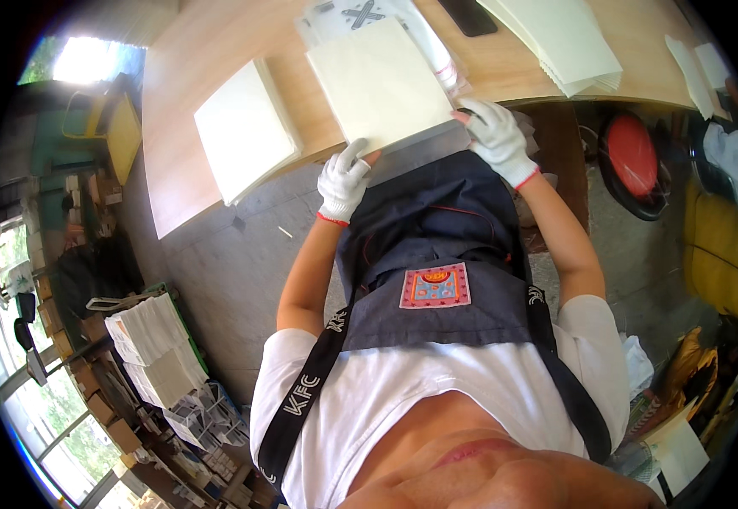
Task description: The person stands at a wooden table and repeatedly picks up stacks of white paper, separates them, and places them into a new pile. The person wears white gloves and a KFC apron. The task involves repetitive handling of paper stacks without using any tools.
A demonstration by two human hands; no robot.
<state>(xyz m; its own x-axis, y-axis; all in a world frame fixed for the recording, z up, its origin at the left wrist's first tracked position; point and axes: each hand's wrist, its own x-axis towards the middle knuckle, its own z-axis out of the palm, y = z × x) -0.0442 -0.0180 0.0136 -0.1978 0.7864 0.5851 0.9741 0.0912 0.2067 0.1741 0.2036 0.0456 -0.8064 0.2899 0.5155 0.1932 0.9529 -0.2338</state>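
Cream sheet stack (381,85) overhangs the tabletop (174,127) edge, long axis running away from the person. Left hand (342,180) pinches its near-left corner, right hand (498,134) grips its near-right corner; both equally close.

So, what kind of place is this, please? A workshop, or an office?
Most likely a small workshop for paper or packaging work. Both white-gloved hands, left hand and right hand, hold a cream rectangular sheet stack on a long wooden table; more white paper bundles sit on the grey concrete floor.

A workshop for paper goods: past the gloved fingers (353,157) a wooden worktable (182,153) carries paper stacks (246,127), more bundles (153,348) on the concrete floor (216,280).
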